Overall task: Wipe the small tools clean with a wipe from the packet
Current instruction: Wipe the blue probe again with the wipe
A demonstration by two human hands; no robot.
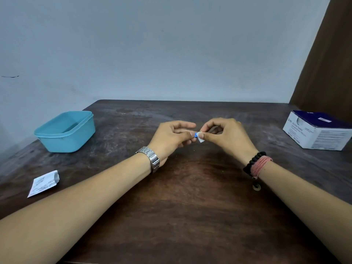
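My left hand (171,137) pinches a small blue tool (195,134) between thumb and fingers above the middle of the dark wooden table; only a sliver of the tool shows. My right hand (226,136) holds a small white wipe (201,137) folded against the tool's tip, thumb and forefinger closed on it. Both hands meet just above the tabletop. A torn white wipe packet (43,183) lies flat near the table's left front.
A light blue plastic tub (65,131) stands at the left rear of the table (190,197). A white and dark blue box of swabs (320,130) sits at the right edge. A plain wall rises behind, with a brown curtain at the right.
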